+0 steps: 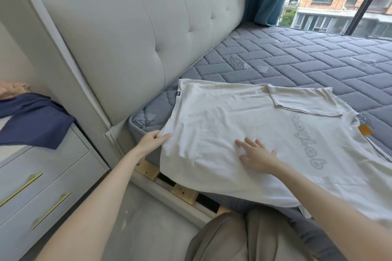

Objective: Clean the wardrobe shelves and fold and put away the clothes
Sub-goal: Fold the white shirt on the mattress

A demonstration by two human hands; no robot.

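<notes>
Left hand (151, 141) pinched the white T-shirt (222, 125) hem to fold it; right hand (257, 155), fingers spread, pinned the cloth beneath.

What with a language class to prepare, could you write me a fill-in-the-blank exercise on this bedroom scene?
1. The white T-shirt lies spread on the quilted grey ____.
2. The right hand rests flat on the ____, while the left hand grips its edge.
3. The cloth draped on the drawer unit is dark ____.
Missing words: mattress; T-shirt; blue.
</notes>
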